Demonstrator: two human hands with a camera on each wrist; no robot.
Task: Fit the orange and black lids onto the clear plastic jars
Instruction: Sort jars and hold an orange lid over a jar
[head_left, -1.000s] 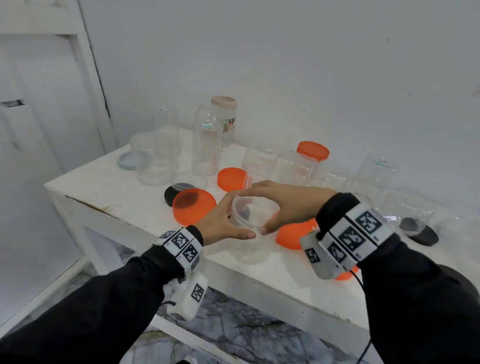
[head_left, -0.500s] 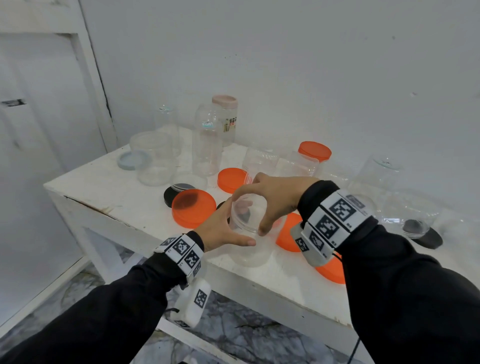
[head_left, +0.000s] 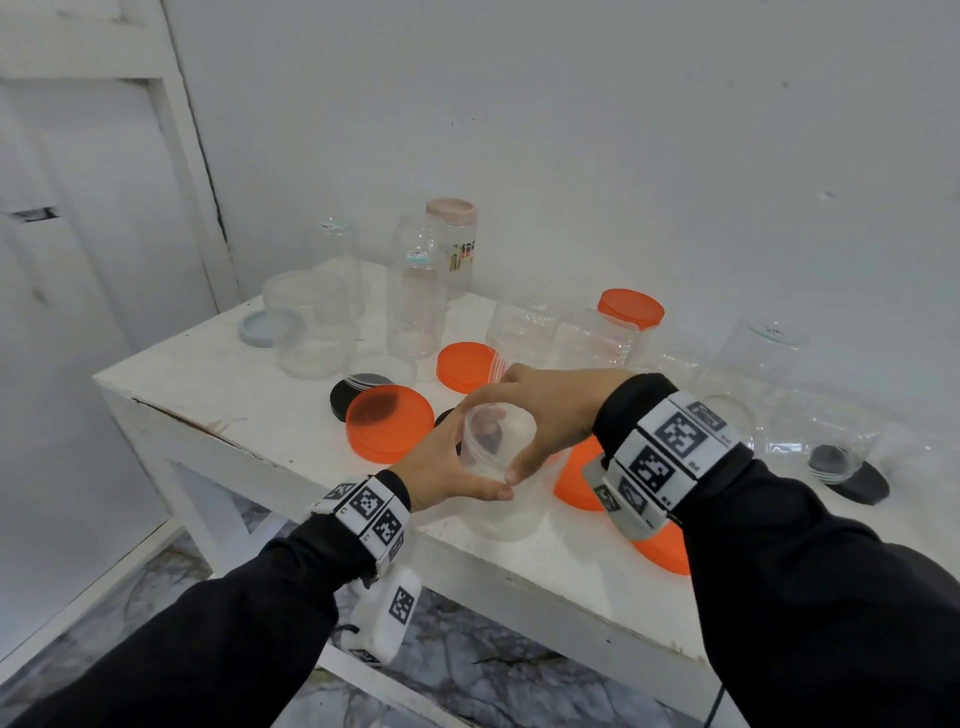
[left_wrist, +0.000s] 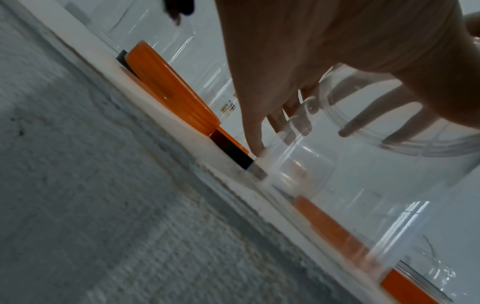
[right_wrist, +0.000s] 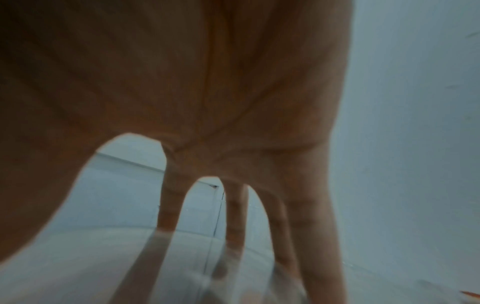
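Note:
A clear plastic jar (head_left: 501, 499) stands near the table's front edge. My left hand (head_left: 447, 467) grips its side, thumb across the front and fingers behind. My right hand (head_left: 540, 415) comes from above, its fingers and thumb curled round the jar's clear top rim (left_wrist: 394, 131). The left wrist view shows my left fingers (left_wrist: 253, 131) against the jar wall (left_wrist: 324, 185). The right wrist view shows fingers (right_wrist: 233, 226) reaching down onto clear plastic. Loose orange lids (head_left: 389, 426) (head_left: 465, 366) (head_left: 576, 478) lie round the jar. A black lid (head_left: 345, 397) lies to the left.
Several empty clear jars (head_left: 415, 291) stand along the back of the white table (head_left: 234, 415), one capped in orange (head_left: 630, 307). Another orange lid (head_left: 665, 553) lies under my right wrist. A black lid (head_left: 865, 486) sits at the right, a grey lid (head_left: 254, 330) at the far left.
My right hand has shifted left and turned, its fingers curling tighter round the jar's top. The left hand has kept its hold on the jar's side.

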